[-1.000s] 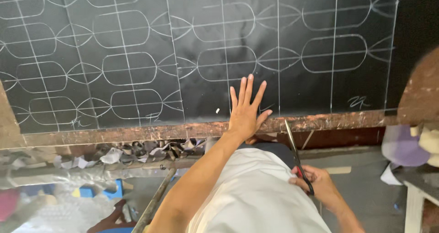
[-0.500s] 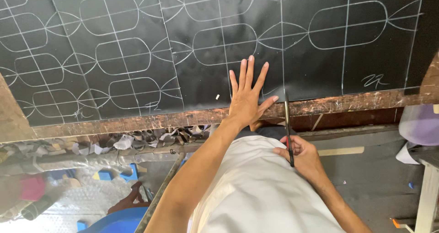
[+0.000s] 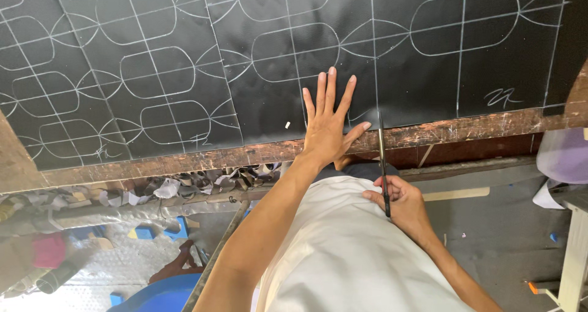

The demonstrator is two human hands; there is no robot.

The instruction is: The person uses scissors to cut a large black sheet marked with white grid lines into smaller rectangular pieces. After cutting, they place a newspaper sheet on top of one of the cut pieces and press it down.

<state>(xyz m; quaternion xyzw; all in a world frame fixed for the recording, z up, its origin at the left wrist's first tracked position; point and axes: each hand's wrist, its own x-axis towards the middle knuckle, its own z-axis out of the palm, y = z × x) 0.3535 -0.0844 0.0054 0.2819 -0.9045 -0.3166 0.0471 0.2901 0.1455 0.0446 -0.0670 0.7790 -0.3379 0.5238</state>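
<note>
A large black sheet (image 3: pixel 263 55) marked with white chalk grid lines and rounded shapes lies on a worn wooden table (image 3: pixel 465 130). My left hand (image 3: pixel 327 123) presses flat on the sheet near the table's front edge, fingers spread. My right hand (image 3: pixel 398 202) is below the edge, closed around the handles of scissors (image 3: pixel 383 165). The blades point up and reach the sheet's lower edge at a vertical chalk line, just right of my left thumb.
Scraps of cut material (image 3: pixel 184 186) are heaped on a ledge under the table edge at the left. A blue stool (image 3: pixel 162 293) stands on the floor below. A white frame (image 3: pixel 572 251) and pale purple cloth (image 3: pixel 566 156) are at the right.
My right hand has lifted the scissors so the blade tips now meet the sheet's lower edge. My left hand stays flat on the sheet. The view has shifted slightly.
</note>
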